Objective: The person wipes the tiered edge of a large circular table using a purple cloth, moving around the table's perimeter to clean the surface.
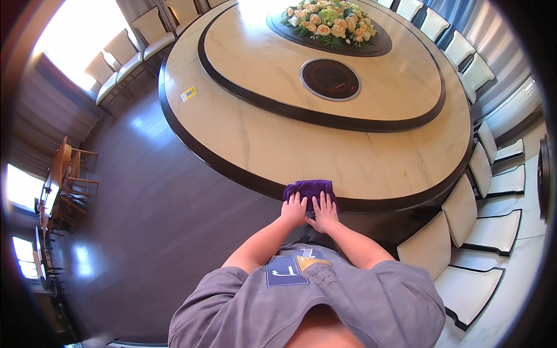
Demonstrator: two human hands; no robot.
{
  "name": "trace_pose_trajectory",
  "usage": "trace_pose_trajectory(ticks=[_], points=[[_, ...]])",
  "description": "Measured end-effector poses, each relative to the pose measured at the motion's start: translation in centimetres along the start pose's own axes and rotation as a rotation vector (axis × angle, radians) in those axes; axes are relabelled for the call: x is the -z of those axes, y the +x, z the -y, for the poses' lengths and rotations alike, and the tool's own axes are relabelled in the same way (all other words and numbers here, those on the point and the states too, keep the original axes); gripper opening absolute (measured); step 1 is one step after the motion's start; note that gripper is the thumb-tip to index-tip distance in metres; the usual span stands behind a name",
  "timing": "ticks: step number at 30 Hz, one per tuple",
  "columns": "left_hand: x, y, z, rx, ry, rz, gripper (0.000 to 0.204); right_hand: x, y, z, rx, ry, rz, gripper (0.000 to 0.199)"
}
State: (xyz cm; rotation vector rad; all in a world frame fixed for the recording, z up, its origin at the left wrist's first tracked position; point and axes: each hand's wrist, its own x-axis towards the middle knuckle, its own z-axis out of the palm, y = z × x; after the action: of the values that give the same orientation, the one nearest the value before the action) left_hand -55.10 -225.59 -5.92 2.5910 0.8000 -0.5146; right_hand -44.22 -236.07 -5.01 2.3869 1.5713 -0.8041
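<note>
A purple cloth (311, 188) lies on the dark near rim of a large round marble table (290, 145). Both my hands press flat on the cloth's near part. My left hand (295, 210) rests on its left side, fingers spread. My right hand (324, 212) rests beside it on the right, fingers spread too. My forearms come up from my grey shirt at the lower edge.
A flower arrangement (329, 22) sits at the table's far centre, with a dark round inset (330, 79) in front of it. A small yellow card (188, 93) lies at the left edge. White chairs (476, 232) ring the table; dark wooden floor (145, 220) at left.
</note>
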Motion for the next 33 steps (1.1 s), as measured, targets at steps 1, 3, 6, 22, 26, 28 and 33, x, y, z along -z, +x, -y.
trace_pose_trajectory(ticks=[1, 3, 6, 22, 26, 28, 33], points=[[-0.1, -0.4, 0.5, -0.004, -0.001, -0.002, 0.08, -0.1, -0.1, 0.6, -0.003, 0.01, -0.005, 0.093], [-0.4, -0.9, 1.4, -0.027, -0.005, 0.0, 0.078, -0.8, -0.3, 1.2, -0.001, 0.021, -0.027, 0.091], [0.0, -0.4, 2.2, -0.067, -0.016, 0.007, 0.07, -0.8, 0.3, 0.7, 0.026, 0.01, -0.094, 0.087], [5.9, 23.6, -7.8, -0.503, 0.157, -0.172, 0.079, 3.1, 11.1, -18.1, -0.307, 0.183, -0.562, 0.082], [8.6, 29.3, -11.9, -0.498, 0.238, -0.066, 0.083, 5.4, 13.9, -23.9, -0.353, 0.212, -0.544, 0.077], [8.9, 29.2, -12.6, -0.491, 0.243, -0.036, 0.082, 6.7, 13.8, -24.1, -0.416, 0.219, -0.384, 0.077], [8.7, 27.9, -9.8, -0.502, 0.14, -0.099, 0.074, 6.5, 14.7, -22.1, -0.384, 0.171, -0.308, 0.08]])
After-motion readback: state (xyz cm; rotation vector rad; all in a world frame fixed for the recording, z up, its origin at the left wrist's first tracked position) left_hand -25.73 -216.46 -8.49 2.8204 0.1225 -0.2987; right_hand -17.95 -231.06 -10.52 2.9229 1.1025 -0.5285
